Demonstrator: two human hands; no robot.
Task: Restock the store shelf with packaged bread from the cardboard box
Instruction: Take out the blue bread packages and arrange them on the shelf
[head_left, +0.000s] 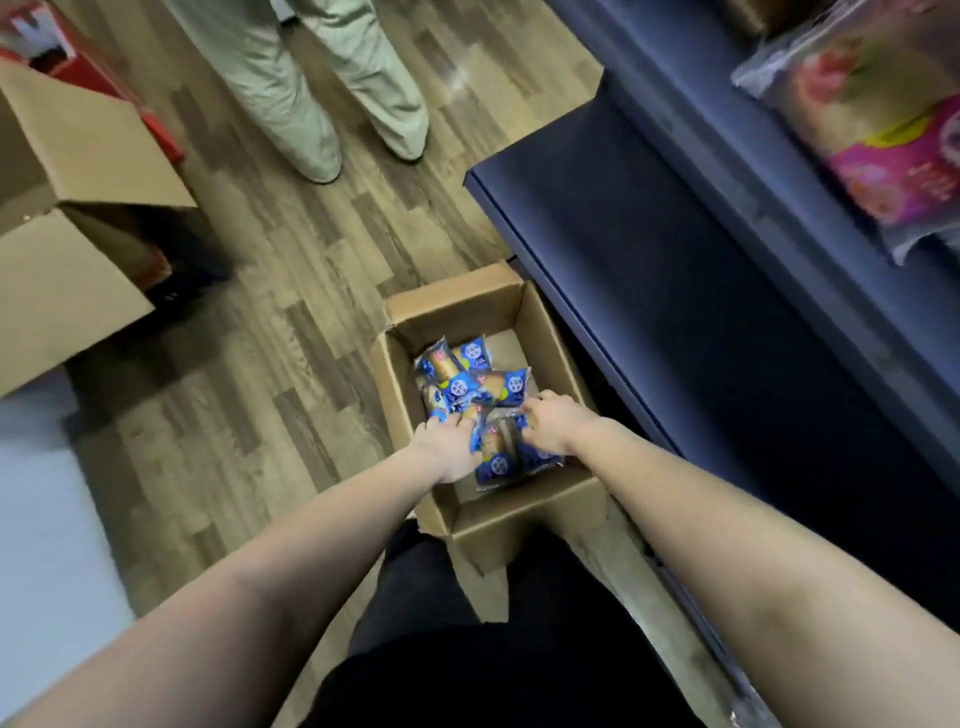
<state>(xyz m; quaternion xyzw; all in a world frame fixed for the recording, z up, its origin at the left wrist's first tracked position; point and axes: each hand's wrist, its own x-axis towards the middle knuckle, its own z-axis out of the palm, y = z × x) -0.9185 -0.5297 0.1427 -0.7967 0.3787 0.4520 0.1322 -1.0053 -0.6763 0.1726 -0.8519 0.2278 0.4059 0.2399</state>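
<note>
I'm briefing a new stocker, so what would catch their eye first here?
The left hand and right hand grip blue bread packets inside the open cardboard box on the floor, centre frame. Right of it runs a dark blue shelf, and a second person's pale trousers stand at the top.

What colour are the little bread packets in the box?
Mostly blue, with white round labels and golden bread showing through. The bread packets lie in the cardboard box, seen from the head camera.

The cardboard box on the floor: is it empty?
No, several blue bread packs lie inside the cardboard box, with the left hand and right hand on them.
</note>
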